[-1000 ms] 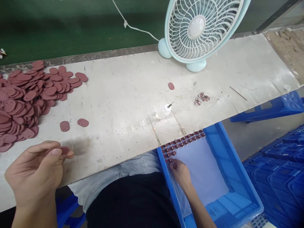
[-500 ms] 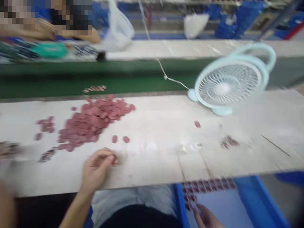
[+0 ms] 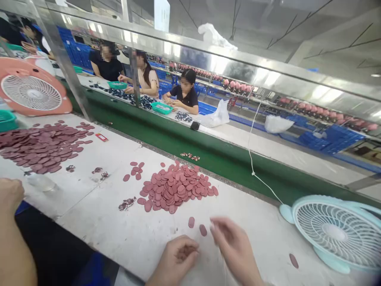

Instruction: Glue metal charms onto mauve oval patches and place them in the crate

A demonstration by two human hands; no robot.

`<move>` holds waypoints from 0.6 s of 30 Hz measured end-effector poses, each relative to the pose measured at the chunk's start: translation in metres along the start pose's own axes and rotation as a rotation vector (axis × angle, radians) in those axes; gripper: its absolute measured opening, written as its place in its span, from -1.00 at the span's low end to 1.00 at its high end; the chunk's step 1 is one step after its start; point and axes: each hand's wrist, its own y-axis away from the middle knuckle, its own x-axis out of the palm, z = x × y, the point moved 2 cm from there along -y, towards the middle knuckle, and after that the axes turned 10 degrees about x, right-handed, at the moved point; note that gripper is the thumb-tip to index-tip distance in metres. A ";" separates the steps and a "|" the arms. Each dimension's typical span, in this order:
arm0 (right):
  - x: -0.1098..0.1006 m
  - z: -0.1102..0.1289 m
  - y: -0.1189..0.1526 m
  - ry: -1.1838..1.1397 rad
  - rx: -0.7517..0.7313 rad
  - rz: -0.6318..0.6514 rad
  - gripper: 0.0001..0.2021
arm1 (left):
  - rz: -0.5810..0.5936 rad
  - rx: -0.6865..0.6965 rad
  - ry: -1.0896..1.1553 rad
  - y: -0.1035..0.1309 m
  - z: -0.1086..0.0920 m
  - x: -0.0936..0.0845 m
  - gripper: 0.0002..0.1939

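My left hand (image 3: 178,258) is curled just above the white table (image 3: 104,230), with several small reddish pieces showing inside its fingers. To its right, my right hand (image 3: 230,246) has its thumb and fingers apart, and nothing shows between them. Beside its fingertips lie two oval reddish discs, one (image 3: 203,230) nearer and one (image 3: 191,222) a little further left. A large pile of the same discs (image 3: 175,186) sits beyond my hands, with a small dark cluster of scraps (image 3: 127,204) at its left.
A light blue fan (image 3: 336,232) stands at the right, near a single disc (image 3: 293,261). At the far left are an orange fan (image 3: 34,91), another disc pile (image 3: 44,147) and a person's arm (image 3: 14,234). People sit beyond the green belt (image 3: 154,139).
The view has swung up and left. My right hand has come from the blue tray below the table edge to beside my left hand, which stays curled over the table.
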 end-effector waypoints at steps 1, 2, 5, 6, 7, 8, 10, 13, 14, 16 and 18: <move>0.003 0.023 -0.041 0.031 0.003 0.010 -0.68 | 0.031 0.017 -0.047 -0.002 -0.003 0.000 -0.83; 0.004 0.044 -0.083 0.055 0.006 -0.001 -0.68 | 0.060 0.031 -0.083 -0.005 -0.007 -0.001 -0.82; 0.003 0.091 -0.199 0.140 0.063 -0.051 -0.69 | 0.062 0.058 -0.101 -0.015 -0.034 -0.017 -0.78; 0.002 0.100 -0.229 0.171 0.099 -0.056 -0.69 | 0.028 0.074 -0.090 -0.019 -0.046 -0.027 -0.77; 0.003 0.105 -0.254 0.199 0.137 -0.050 -0.67 | -0.008 0.095 -0.084 -0.023 -0.059 -0.040 -0.76; 0.005 0.109 -0.274 0.226 0.175 -0.037 -0.66 | -0.044 0.116 -0.084 -0.028 -0.072 -0.055 -0.75; 0.013 0.111 -0.301 0.273 0.238 0.003 -0.65 | -0.123 0.158 -0.089 -0.040 -0.099 -0.092 -0.74; 0.034 0.112 -0.323 0.329 0.278 0.056 -0.64 | -0.264 0.230 -0.099 -0.055 -0.141 -0.158 -0.66; 0.041 0.114 -0.328 0.343 0.279 0.068 -0.64 | -0.312 0.272 -0.105 -0.058 -0.157 -0.180 -0.61; 0.054 0.117 -0.333 0.357 0.276 0.093 -0.64 | -0.394 0.326 -0.131 -0.060 -0.188 -0.223 -0.76; 0.062 0.121 -0.334 0.354 0.274 0.120 -0.67 | -0.451 0.374 -0.163 -0.054 -0.218 -0.257 -0.89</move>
